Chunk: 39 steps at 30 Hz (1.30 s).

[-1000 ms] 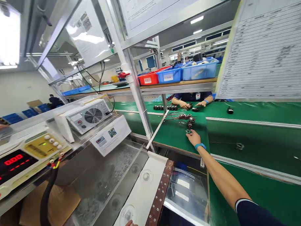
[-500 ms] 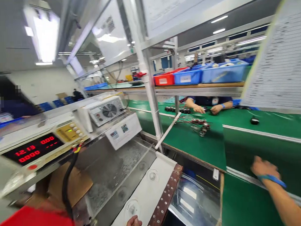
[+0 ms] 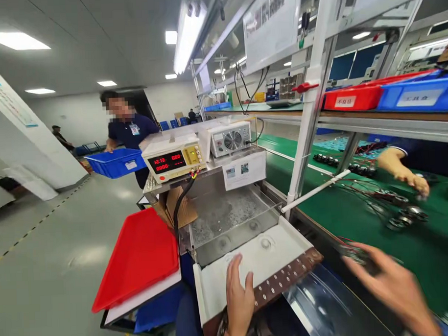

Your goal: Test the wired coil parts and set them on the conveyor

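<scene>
My left hand (image 3: 240, 295) is over the near part of a white tray (image 3: 285, 237), its thumb and fingers apart and nothing in them. Along that tray's front runs a brown strip (image 3: 282, 278) with rows of metal studs. To the right, my right hand (image 3: 391, 284), blurred, has its fingers around a small dark motor (image 3: 359, 255) with thin red wires; part of it is hidden by the fingers. Similar wired motors (image 3: 405, 218) lie in a loose bunch on the green bench (image 3: 328, 203) beyond.
A power supply (image 3: 172, 160) with red digits stands behind a clear-walled metal basin (image 3: 229, 212). At left are a red tray (image 3: 139, 259) and a person carrying a blue bin (image 3: 115, 162). Another person's hand (image 3: 408, 174) is over the bench. A white post (image 3: 309, 96) rises nearby.
The view has swung left. My right hand has come from the bare green bench and now holds a motor. My left hand, whose fingers were curled, has opened over the white tray.
</scene>
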Tool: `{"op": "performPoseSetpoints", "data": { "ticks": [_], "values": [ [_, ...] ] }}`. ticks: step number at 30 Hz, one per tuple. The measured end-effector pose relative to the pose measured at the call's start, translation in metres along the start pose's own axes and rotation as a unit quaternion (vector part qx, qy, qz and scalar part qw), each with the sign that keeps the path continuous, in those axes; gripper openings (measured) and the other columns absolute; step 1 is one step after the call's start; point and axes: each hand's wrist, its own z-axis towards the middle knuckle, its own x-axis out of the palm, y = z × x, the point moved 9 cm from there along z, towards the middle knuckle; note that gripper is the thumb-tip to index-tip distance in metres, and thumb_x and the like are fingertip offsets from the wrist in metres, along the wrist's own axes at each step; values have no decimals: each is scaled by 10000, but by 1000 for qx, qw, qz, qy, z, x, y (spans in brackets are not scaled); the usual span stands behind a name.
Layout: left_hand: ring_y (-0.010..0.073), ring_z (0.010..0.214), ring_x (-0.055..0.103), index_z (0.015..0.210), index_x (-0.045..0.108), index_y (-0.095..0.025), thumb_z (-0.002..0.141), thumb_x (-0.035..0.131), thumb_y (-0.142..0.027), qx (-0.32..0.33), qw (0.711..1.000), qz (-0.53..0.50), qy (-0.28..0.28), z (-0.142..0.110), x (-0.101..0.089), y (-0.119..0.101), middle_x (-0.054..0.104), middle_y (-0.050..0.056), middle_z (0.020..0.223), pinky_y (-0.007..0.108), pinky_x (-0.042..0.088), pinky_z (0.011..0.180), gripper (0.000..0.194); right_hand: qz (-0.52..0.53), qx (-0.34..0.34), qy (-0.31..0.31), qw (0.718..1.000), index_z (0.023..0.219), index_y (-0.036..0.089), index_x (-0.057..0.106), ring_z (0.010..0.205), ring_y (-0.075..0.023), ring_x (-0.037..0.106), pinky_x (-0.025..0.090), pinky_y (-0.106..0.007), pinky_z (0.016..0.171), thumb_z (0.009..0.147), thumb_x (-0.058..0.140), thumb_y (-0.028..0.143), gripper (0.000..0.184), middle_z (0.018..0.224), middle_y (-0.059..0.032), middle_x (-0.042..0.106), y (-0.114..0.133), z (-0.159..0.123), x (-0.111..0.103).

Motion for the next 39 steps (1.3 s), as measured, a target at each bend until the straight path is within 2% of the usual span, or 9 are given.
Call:
{"op": "performPoseSetpoints", "data": {
  "ticks": [4, 8, 12, 17, 21, 24, 27, 33, 39],
  "values": [
    [256, 1468, 223, 1466, 319, -230, 922, 488, -241, 161, 979, 123, 0, -1, -16, -72, 342, 104, 1559, 503, 264, 1175, 570, 92, -135, 233, 959, 1087, 289, 653, 854, -238, 656, 536, -364, 776, 808, 635, 465, 330, 988, -70, 701, 136, -14, 78],
    [285, 1380, 394, 1361, 485, -209, 923, 487, -232, 177, 954, 238, 46, 1, -31, -68, 552, 103, 1405, 531, 244, 1167, 439, 160, -212, 321, 909, 1099, 234, 620, 803, -181, 630, 481, -280, 747, 838, 600, 344, 284, 934, -49, 692, 209, -28, 141],
    [249, 958, 665, 997, 680, -211, 948, 376, -213, 19, 941, 319, 109, -3, -61, -9, 745, 84, 994, 434, 418, 975, 308, 99, -182, 353, 912, 1038, 211, 617, 746, -177, 617, 427, -254, 679, 842, 602, 381, 260, 845, -29, 679, 195, -35, 200],
    [260, 875, 682, 898, 663, -201, 947, 335, -237, -114, 898, 396, 152, -28, -100, 41, 745, 108, 901, 335, 415, 748, 334, -85, -92, 377, 918, 954, 193, 608, 782, -222, 652, 369, -260, 640, 855, 593, 485, 309, 788, -53, 690, 148, -36, 279],
    [286, 840, 695, 854, 631, -206, 942, 315, -249, -189, 883, 391, 178, -47, -112, 71, 743, 124, 856, 330, 393, 660, 331, -134, -87, 410, 898, 951, 197, 617, 861, -254, 669, 373, -270, 650, 840, 597, 535, 356, 880, -82, 717, 150, -46, 327],
    [250, 796, 687, 753, 596, -217, 911, 389, -298, -239, 916, 271, 171, -59, -110, 94, 725, 87, 767, 300, 392, 630, 273, -140, -93, 425, 889, 994, 196, 621, 896, -257, 672, 393, -274, 684, 854, 574, 538, 372, 932, -96, 721, 158, -54, 350],
    [179, 571, 625, 745, 559, -214, 844, 487, -533, -322, 933, 3, 161, -73, -96, 110, 636, 18, 605, 249, 364, 505, 342, -154, -91, 431, 885, 1015, 188, 627, 916, -267, 674, 414, -288, 713, 874, 528, 576, 424, 951, -116, 723, 160, -59, 361],
    [20, 344, 282, 896, 562, -181, 774, 627, -611, -400, 833, -362, 122, -92, -56, 79, 432, -93, 518, 184, 162, 374, 452, -180, -124, 436, 873, 1013, 153, 646, 921, -290, 680, 443, -314, 738, 837, 563, 625, 511, 958, -158, 726, 157, -67, 374],
    [76, 426, 530, 893, 522, -190, 778, 697, -457, -410, 760, -460, 208, -100, -12, 35, 566, -34, 628, 164, 292, 362, 339, -184, -126, 457, 861, 1046, 148, 629, 927, -306, 678, 460, -333, 738, 813, 592, 633, 539, 981, -150, 722, 152, -70, 378]
  ]
}}
